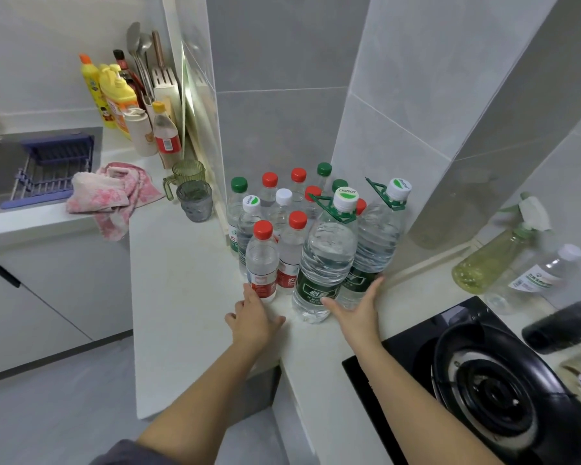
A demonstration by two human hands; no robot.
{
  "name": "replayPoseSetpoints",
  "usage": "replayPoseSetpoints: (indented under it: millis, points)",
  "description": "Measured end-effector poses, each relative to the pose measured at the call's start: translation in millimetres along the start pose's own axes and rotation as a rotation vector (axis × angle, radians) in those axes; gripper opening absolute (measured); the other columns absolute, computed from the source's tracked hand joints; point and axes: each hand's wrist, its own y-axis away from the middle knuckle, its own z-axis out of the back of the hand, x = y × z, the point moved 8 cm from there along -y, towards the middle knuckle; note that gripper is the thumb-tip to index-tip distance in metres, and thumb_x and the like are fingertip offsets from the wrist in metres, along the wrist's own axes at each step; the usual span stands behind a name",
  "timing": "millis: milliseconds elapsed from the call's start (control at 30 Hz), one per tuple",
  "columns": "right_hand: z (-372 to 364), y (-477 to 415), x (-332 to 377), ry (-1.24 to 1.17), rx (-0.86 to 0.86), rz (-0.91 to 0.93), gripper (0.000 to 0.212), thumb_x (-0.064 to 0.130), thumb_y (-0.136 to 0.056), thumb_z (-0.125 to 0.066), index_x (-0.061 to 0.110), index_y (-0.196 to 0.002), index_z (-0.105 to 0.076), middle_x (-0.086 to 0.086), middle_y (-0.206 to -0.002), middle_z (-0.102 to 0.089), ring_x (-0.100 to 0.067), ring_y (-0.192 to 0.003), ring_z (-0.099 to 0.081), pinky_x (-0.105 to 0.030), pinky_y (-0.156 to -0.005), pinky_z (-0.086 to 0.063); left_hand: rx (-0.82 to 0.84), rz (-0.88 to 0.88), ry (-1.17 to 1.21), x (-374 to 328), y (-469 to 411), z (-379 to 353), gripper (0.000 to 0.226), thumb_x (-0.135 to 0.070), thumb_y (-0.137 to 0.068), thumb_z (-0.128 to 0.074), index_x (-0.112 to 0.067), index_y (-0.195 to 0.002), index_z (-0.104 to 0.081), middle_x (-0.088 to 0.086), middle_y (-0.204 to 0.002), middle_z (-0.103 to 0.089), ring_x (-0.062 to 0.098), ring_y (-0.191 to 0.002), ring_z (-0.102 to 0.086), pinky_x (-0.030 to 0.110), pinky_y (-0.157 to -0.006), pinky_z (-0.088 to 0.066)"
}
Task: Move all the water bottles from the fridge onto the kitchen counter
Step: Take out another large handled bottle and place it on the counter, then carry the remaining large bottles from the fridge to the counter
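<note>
Several water bottles stand clustered in the counter's corner against the grey tiled wall. Nearest are a small red-capped bottle and two large bottles with green labels and green carry handles, one in front and one behind it to the right. My left hand lies flat on the white counter, fingertips touching the base of the small red-capped bottle. My right hand is spread with straight fingers against the lower side of the large bottles. Neither hand grips anything. The fridge is out of view.
A black gas hob sits at the right, with a spray bottle and a clear bottle behind it. Left of the cluster are two glass cups, a pink towel, detergent bottles and a sink rack.
</note>
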Motion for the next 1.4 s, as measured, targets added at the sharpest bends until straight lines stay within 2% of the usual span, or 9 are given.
replayPoseSetpoints:
  millis: [167, 333, 600, 667, 767, 900, 1167, 1267, 1400]
  points:
    - [6.6, 7.8, -3.8, 0.020, 0.028, -0.012, 0.132, 0.023, -0.071, -0.087, 0.020, -0.154, 0.016, -0.003, -0.165, 0.001, -0.017, -0.151, -0.007, -0.026, -0.116, -0.013, 0.091, -0.024, -0.070, 10.0, 12.5, 9.2, 0.112, -0.047, -0.081, -0.070, -0.013, -0.153, 0.009, 0.005, -0.153, -0.033, 0.028, -0.137, -0.034, 0.047, -0.106, -0.029]
    - [-6.0, 39.1, -13.4, 0.412, 0.244, -0.070, 0.125, 0.048, -0.075, -0.079, 0.021, -0.155, 0.012, -0.012, -0.165, -0.001, -0.029, -0.151, -0.005, -0.045, -0.121, -0.016, 0.035, -0.162, -0.224, 30.7, 45.9, 43.3, 0.108, -0.051, -0.083, -0.067, -0.015, -0.154, 0.006, 0.003, -0.163, -0.005, 0.027, -0.146, -0.016, 0.048, -0.113, -0.025]
    - [-81.2, 120.1, 58.8, 0.850, 0.481, 0.353, 0.111, 0.066, -0.083, -0.059, 0.030, -0.153, 0.020, -0.003, -0.163, 0.019, -0.027, -0.151, 0.013, -0.052, -0.120, -0.001, -0.181, -0.151, -0.476, 83.9, 128.1, 120.0, 0.106, -0.063, -0.086, -0.054, -0.020, -0.153, 0.014, 0.004, -0.163, 0.007, 0.029, -0.150, 0.002, 0.051, -0.119, -0.009]
    - [-103.0, 140.8, 77.1, 0.904, 0.513, 0.473, 0.108, 0.067, -0.085, -0.056, 0.031, -0.152, 0.022, -0.004, -0.163, 0.021, -0.028, -0.150, 0.016, -0.053, -0.119, 0.002, -0.272, -0.146, -0.498, 100.1, 152.7, 138.5, 0.107, -0.063, -0.083, -0.060, -0.017, -0.155, 0.005, 0.008, -0.163, -0.002, 0.033, -0.149, -0.005, 0.055, -0.117, -0.013]
    - [-136.0, 174.4, 104.5, 1.031, 0.541, 0.661, 0.103, 0.069, -0.088, -0.047, 0.028, -0.151, 0.024, -0.005, -0.161, 0.025, -0.029, -0.149, 0.019, -0.054, -0.119, 0.003, -0.393, -0.102, -0.566, 132.1, 184.5, 165.2, 0.108, -0.059, -0.064, -0.079, -0.011, -0.149, -0.032, 0.017, -0.151, -0.038, 0.042, -0.138, -0.036, 0.064, -0.104, -0.032]
    - [-177.5, 229.8, 136.5, 1.119, 0.613, 0.878, 0.097, 0.067, -0.092, -0.040, 0.027, -0.150, 0.027, -0.007, -0.160, 0.028, -0.034, -0.148, 0.021, -0.056, -0.120, 0.004, -0.496, 0.024, -0.599, 179.5, 233.8, 198.7, 0.103, -0.055, -0.058, -0.084, -0.008, -0.142, -0.047, 0.021, -0.144, -0.046, 0.045, -0.132, -0.043, 0.066, -0.099, -0.036]
    - [-226.7, 373.4, 176.0, 1.028, 0.675, 1.166, 0.096, 0.068, -0.092, -0.038, 0.028, -0.145, 0.032, -0.009, -0.161, 0.024, -0.034, -0.148, 0.020, -0.058, -0.120, 0.001, -0.705, 0.205, -0.586, 261.5, 357.1, 247.3, 0.099, -0.054, -0.064, -0.081, -0.009, -0.144, -0.043, 0.019, -0.149, -0.041, 0.041, -0.138, -0.037, 0.068, -0.102, -0.033]
    - [-231.9, 443.5, 179.7, 0.978, 0.706, 1.245, 0.094, 0.068, -0.092, -0.038, 0.030, -0.151, 0.024, -0.007, -0.161, 0.025, -0.033, -0.147, 0.022, -0.058, -0.119, 0.004, -0.772, 0.241, -0.582, 290.4, 420.0, 255.4, 0.102, -0.051, -0.062, -0.083, -0.010, -0.144, -0.040, 0.019, -0.148, -0.043, 0.041, -0.136, -0.039, 0.067, -0.101, -0.035]
    - [-234.0, 552.9, 174.1, 0.896, 0.767, 1.366, 0.094, 0.067, -0.092, -0.038, 0.030, -0.145, 0.030, -0.006, -0.161, 0.025, -0.032, -0.148, 0.022, -0.056, -0.119, 0.005, -0.867, 0.303, -0.599, 330.1, 523.9, 260.5, 0.100, -0.048, -0.063, -0.083, -0.009, -0.144, -0.041, 0.019, -0.147, -0.043, 0.040, -0.136, -0.040, 0.067, -0.101, -0.033]
